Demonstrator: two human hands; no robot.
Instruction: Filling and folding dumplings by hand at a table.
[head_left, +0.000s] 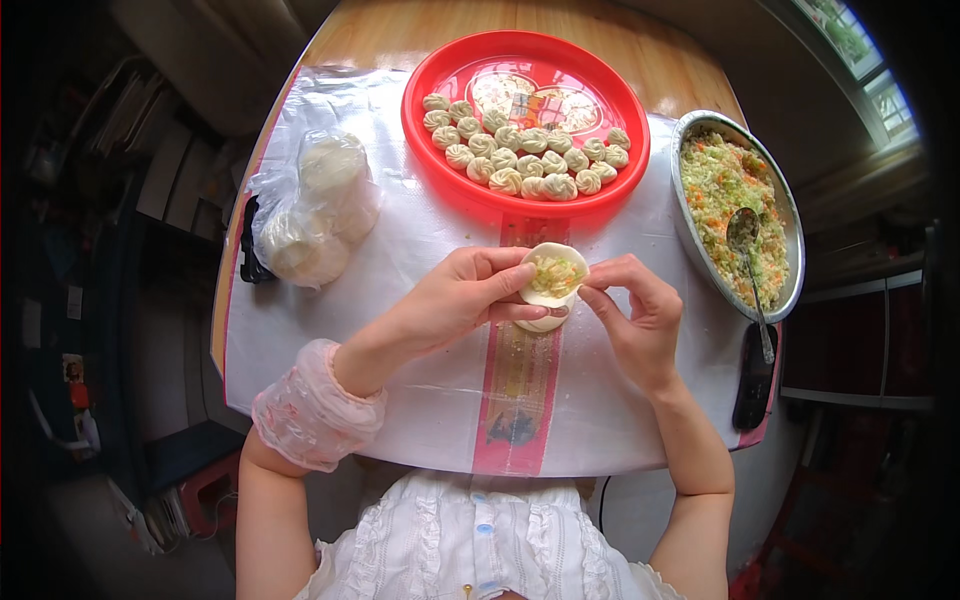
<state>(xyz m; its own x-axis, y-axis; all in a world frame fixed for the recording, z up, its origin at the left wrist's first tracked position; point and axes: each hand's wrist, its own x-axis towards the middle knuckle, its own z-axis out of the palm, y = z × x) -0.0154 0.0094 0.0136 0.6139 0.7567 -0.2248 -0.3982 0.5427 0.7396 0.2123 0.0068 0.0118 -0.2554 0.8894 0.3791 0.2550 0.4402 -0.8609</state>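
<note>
My left hand (480, 285) holds a round dough wrapper (555, 253) with chopped vegetable filling (556, 276) heaped in its middle. The thumb rests on the wrapper's left rim. At the right rim, my right hand (637, 307) pinches the dough between thumb and fingertips. Below the left fingers, more round wrappers (541, 325) lie on the table cover, partly hidden by the hand. Beyond both hands stands a red plastic tray (525, 201), where several pleated dumplings (529, 165) sit in curved rows in its nearer half.
At the right is a metal bowl (677, 161) of chopped filling, with a spoon (756, 296) leaning over its near rim. A black phone (754, 382) lies by the table's right edge. Clear plastic bags (319, 214) holding pale round wrappers rest at the left, beside a black object (253, 247).
</note>
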